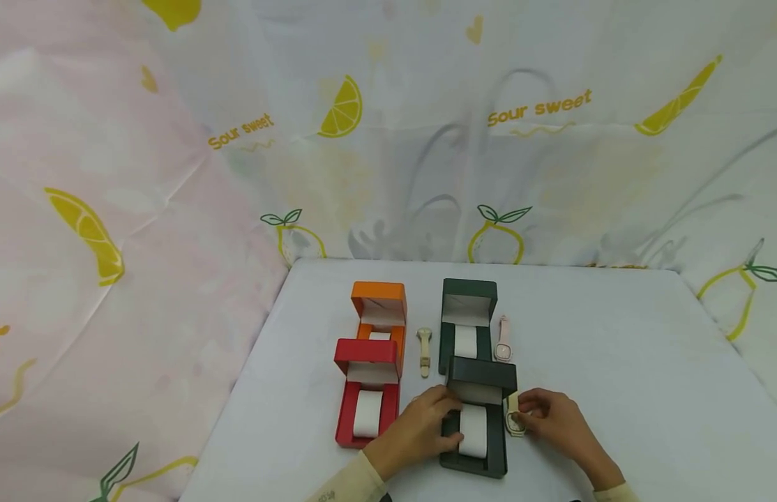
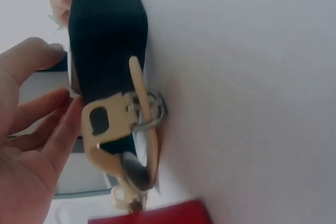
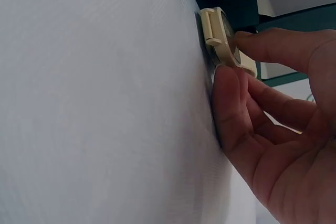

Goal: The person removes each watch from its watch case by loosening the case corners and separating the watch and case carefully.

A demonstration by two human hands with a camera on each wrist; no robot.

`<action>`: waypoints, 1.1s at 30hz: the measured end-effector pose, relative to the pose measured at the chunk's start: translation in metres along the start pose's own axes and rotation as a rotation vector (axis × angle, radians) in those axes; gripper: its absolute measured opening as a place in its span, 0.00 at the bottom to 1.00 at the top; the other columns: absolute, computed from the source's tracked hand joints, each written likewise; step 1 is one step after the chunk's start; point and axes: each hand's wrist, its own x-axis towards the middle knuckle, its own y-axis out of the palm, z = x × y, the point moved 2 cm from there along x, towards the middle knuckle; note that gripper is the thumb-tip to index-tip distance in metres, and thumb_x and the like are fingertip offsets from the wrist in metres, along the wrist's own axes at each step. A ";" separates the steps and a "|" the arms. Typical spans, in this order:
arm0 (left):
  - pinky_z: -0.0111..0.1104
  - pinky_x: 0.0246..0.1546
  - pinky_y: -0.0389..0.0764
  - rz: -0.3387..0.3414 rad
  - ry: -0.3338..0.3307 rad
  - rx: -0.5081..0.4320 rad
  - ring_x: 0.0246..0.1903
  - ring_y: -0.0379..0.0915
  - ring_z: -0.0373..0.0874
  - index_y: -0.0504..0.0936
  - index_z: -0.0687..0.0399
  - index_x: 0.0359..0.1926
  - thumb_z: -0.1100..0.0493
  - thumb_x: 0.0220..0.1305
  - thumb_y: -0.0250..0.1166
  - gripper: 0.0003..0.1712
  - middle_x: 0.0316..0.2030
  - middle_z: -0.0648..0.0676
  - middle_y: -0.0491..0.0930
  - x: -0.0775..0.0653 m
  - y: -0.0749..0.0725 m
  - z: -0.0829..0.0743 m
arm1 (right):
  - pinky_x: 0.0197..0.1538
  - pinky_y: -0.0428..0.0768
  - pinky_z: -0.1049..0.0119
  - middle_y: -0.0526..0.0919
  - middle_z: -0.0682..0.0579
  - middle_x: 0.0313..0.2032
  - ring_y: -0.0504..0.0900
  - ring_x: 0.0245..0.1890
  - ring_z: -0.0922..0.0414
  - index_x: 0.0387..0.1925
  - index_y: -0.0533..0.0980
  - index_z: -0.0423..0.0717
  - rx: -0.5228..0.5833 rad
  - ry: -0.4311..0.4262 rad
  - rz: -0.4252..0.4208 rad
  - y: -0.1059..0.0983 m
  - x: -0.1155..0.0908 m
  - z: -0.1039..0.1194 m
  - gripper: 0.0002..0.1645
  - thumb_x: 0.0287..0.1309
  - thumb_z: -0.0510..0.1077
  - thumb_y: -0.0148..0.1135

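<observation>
An upright-lidded black watch box (image 1: pixel 483 376) with a white cushion (image 1: pixel 473 431) stands at the table's front. My left hand (image 1: pixel 416 429) touches its left side, fingers mostly straight and thumb by the cushion. My right hand (image 1: pixel 554 418) pinches a cream watch (image 1: pixel 515 422) just right of the box. In the right wrist view, the thumb presses on that watch's (image 3: pixel 223 40) dial, with fingers at its edge close to the tablecloth. The left wrist view shows another cream strap with a metal buckle (image 2: pixel 149 111) beside the black box (image 2: pixel 107 24); in the head view my left hand mostly hides it.
A red box (image 1: pixel 367 352) stands to the left, with an orange box (image 1: pixel 379 291) behind it. Behind the black box is a green box (image 1: pixel 469 288). A cream watch (image 1: pixel 424 352) lies between the rows; a pink watch (image 1: pixel 503 348) lies right of the green box.
</observation>
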 end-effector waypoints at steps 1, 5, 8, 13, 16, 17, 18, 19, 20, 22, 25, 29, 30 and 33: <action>0.19 0.47 0.73 -0.007 -0.005 -0.009 0.43 0.73 0.33 0.81 0.57 0.48 0.53 0.57 0.73 0.20 0.47 0.48 0.75 -0.001 -0.002 0.000 | 0.26 0.75 0.68 0.84 0.55 0.30 0.79 0.26 0.61 0.40 0.81 0.39 -0.006 -0.004 0.000 -0.001 0.000 0.000 0.16 0.50 0.43 0.74; 0.16 0.45 0.73 -0.033 -0.050 -0.049 0.42 0.75 0.34 0.80 0.56 0.48 0.56 0.59 0.71 0.17 0.47 0.48 0.75 -0.007 -0.012 0.001 | 0.27 0.75 0.68 0.83 0.56 0.31 0.78 0.26 0.61 0.39 0.82 0.41 -0.048 -0.025 -0.006 -0.004 -0.001 0.001 0.14 0.54 0.45 0.72; 0.16 0.45 0.73 -0.067 -0.071 -0.043 0.42 0.76 0.35 0.80 0.54 0.48 0.57 0.58 0.72 0.17 0.46 0.47 0.76 -0.009 -0.022 0.004 | 0.27 0.74 0.68 0.83 0.56 0.30 0.77 0.26 0.61 0.40 0.82 0.41 -0.075 -0.031 -0.013 -0.008 0.000 0.003 0.13 0.57 0.46 0.69; 0.22 0.51 0.74 -0.166 -0.026 -0.007 0.47 0.75 0.36 0.80 0.54 0.49 0.59 0.57 0.72 0.18 0.47 0.47 0.76 -0.009 -0.046 0.011 | 0.25 0.75 0.67 0.82 0.55 0.31 0.78 0.26 0.61 0.42 0.82 0.41 -0.105 -0.055 -0.036 -0.021 0.004 0.007 0.14 0.59 0.46 0.67; 0.26 0.53 0.75 -0.244 0.041 0.009 0.50 0.74 0.38 0.80 0.55 0.52 0.59 0.56 0.73 0.22 0.50 0.50 0.76 -0.007 -0.065 0.013 | 0.26 0.75 0.67 0.83 0.54 0.32 0.79 0.29 0.60 0.44 0.82 0.40 -0.153 -0.138 -0.107 -0.032 0.007 0.011 0.15 0.59 0.46 0.68; 0.27 0.53 0.75 -0.273 0.066 0.019 0.52 0.74 0.39 0.79 0.56 0.53 0.58 0.56 0.73 0.24 0.52 0.51 0.77 -0.006 -0.073 0.014 | 0.27 0.76 0.67 0.83 0.54 0.33 0.79 0.30 0.59 0.44 0.81 0.40 -0.177 -0.174 -0.145 -0.036 0.008 0.013 0.15 0.59 0.46 0.69; 0.28 0.53 0.75 -0.302 0.090 0.021 0.52 0.74 0.40 0.79 0.57 0.55 0.58 0.56 0.73 0.25 0.53 0.52 0.76 -0.005 -0.080 0.015 | 0.27 0.76 0.67 0.83 0.53 0.33 0.80 0.30 0.58 0.44 0.81 0.40 -0.203 -0.217 -0.192 -0.041 0.009 0.014 0.15 0.58 0.45 0.69; 0.29 0.53 0.75 -0.332 0.115 0.019 0.53 0.74 0.41 0.78 0.58 0.56 0.58 0.57 0.72 0.25 0.54 0.53 0.76 -0.005 -0.087 0.016 | 0.28 0.77 0.66 0.83 0.52 0.34 0.80 0.31 0.57 0.44 0.81 0.40 -0.226 -0.264 -0.241 -0.046 0.010 0.016 0.16 0.56 0.44 0.70; 0.31 0.53 0.76 -0.366 0.146 0.018 0.53 0.74 0.43 0.78 0.59 0.57 0.57 0.58 0.71 0.26 0.54 0.54 0.76 -0.004 -0.095 0.017 | 0.28 0.77 0.65 0.83 0.51 0.35 0.80 0.32 0.56 0.44 0.81 0.40 -0.248 -0.297 -0.285 -0.051 0.011 0.018 0.17 0.56 0.45 0.71; 0.32 0.54 0.76 -0.431 0.197 0.016 0.54 0.74 0.46 0.76 0.61 0.59 0.56 0.61 0.67 0.26 0.56 0.57 0.75 -0.004 -0.110 0.019 | 0.30 0.79 0.61 0.83 0.48 0.37 0.80 0.34 0.53 0.46 0.80 0.40 -0.292 -0.366 -0.372 -0.061 0.011 0.022 0.19 0.54 0.44 0.72; 0.36 0.58 0.73 -0.520 0.240 0.026 0.56 0.72 0.53 0.74 0.66 0.60 0.54 0.65 0.63 0.28 0.57 0.62 0.74 -0.005 -0.132 0.027 | 0.32 0.78 0.54 0.83 0.44 0.42 0.78 0.39 0.49 0.49 0.79 0.39 -0.327 -0.438 -0.471 -0.075 0.010 0.028 0.23 0.52 0.44 0.73; 0.35 0.64 0.65 -0.570 0.158 0.072 0.60 0.67 0.57 0.72 0.68 0.63 0.46 0.66 0.60 0.34 0.59 0.64 0.72 -0.015 -0.151 0.048 | 0.37 0.74 0.49 0.81 0.42 0.48 0.75 0.44 0.46 0.55 0.76 0.39 -0.323 -0.491 -0.541 -0.087 0.006 0.032 0.29 0.51 0.43 0.73; 0.35 0.65 0.64 -0.570 0.120 0.081 0.61 0.66 0.57 0.71 0.67 0.64 0.45 0.66 0.60 0.35 0.60 0.63 0.71 -0.019 -0.153 0.054 | 0.38 0.73 0.48 0.80 0.41 0.50 0.74 0.45 0.45 0.56 0.76 0.39 -0.317 -0.499 -0.549 -0.090 0.005 0.033 0.30 0.51 0.43 0.73; 0.41 0.68 0.59 -0.558 0.004 0.126 0.64 0.64 0.55 0.69 0.64 0.66 0.38 0.65 0.58 0.41 0.63 0.60 0.70 -0.031 -0.159 0.070 | 0.43 0.72 0.45 0.78 0.39 0.53 0.72 0.49 0.41 0.60 0.73 0.39 -0.310 -0.520 -0.561 -0.094 0.003 0.034 0.34 0.50 0.43 0.73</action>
